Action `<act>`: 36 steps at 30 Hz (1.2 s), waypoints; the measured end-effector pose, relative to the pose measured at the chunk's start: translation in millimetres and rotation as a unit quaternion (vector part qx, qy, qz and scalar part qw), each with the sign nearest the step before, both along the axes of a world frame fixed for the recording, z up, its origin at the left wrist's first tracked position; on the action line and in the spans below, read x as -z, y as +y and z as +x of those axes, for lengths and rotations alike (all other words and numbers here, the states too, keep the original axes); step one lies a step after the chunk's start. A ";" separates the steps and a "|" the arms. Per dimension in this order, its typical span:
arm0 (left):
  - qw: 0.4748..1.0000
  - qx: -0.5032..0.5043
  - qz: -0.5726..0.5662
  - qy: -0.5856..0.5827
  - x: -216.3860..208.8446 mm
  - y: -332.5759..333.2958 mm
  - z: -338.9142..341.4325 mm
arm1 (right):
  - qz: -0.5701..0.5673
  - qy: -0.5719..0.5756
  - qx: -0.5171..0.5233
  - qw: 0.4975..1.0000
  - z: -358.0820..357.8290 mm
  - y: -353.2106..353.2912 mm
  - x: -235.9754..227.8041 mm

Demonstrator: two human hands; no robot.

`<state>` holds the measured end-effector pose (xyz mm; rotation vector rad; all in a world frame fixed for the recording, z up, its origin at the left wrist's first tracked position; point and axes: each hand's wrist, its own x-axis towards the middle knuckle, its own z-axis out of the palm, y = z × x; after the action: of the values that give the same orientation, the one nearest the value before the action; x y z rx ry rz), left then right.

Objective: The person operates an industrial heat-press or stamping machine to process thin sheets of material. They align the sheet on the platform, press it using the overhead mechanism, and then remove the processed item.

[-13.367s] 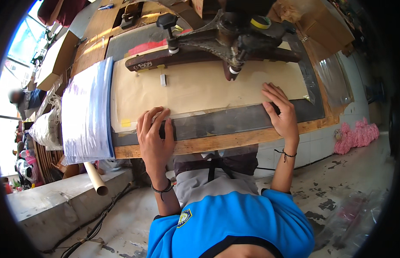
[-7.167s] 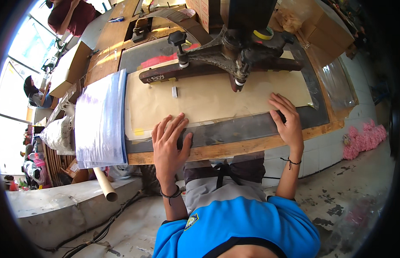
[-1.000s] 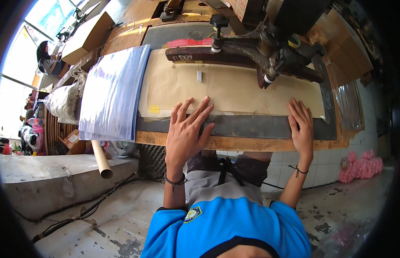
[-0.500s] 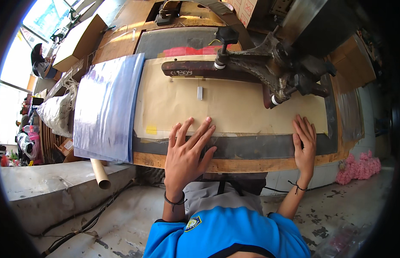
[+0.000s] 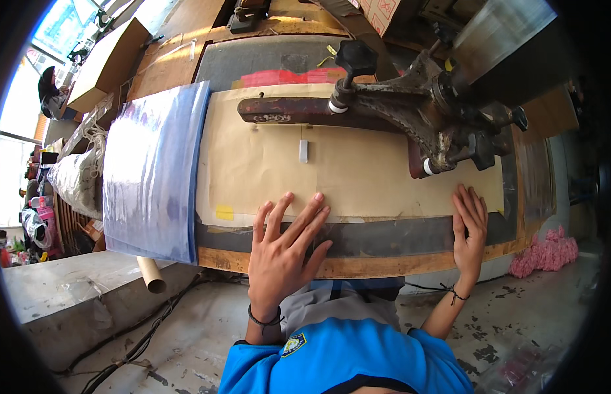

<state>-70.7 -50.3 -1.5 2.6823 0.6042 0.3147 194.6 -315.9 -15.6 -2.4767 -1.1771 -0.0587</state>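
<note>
My left hand [image 5: 286, 246] lies with fingers spread on the front edge of a large tan sheet [image 5: 266, 157], its palm over a dark grey strip of the work surface. Farther right, my right hand [image 5: 469, 226] rests its outstretched fingertips near the sheet's right front corner. Neither hand grips anything. Above the sheet's far side is a dark red metal bar [image 5: 292, 110], part of a heavy machine head [image 5: 410, 98] with black knobs. A small whitish rectangular piece [image 5: 303, 151] sits on the sheet, just in front of the bar.
Clear bluish plastic sheets [image 5: 151, 177] are stacked left of the tan sheet. A cardboard tube [image 5: 151, 276] sticks out below them. More clear plastic [image 5: 535, 174] lies at the right. Pink material [image 5: 545, 253] is heaped on the floor. A person [image 5: 53, 92] sits at the far left.
The whole view has shifted slightly, and the machine head looks a little larger. Both hands keep nearly the same places on the tan sheet, fingers still extended.
</note>
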 end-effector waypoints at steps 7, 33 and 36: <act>1.000 -0.006 -0.010 -0.011 -1.8 0.6 2.3 | -0.009 0.004 0.011 1.000 0.3 -0.3 0.3; 1.000 -0.013 -0.015 0.011 -2.5 2.6 4.5 | 0.003 0.006 0.010 1.000 1.5 -2.8 -0.4; 1.000 -0.015 -0.015 0.012 -3.0 2.2 3.8 | 0.012 0.007 0.009 1.000 1.2 -3.3 0.3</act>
<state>-66.9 -48.1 1.5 2.6540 0.6528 0.2802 195.8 -319.1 -15.8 -2.4637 -1.1427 -0.0601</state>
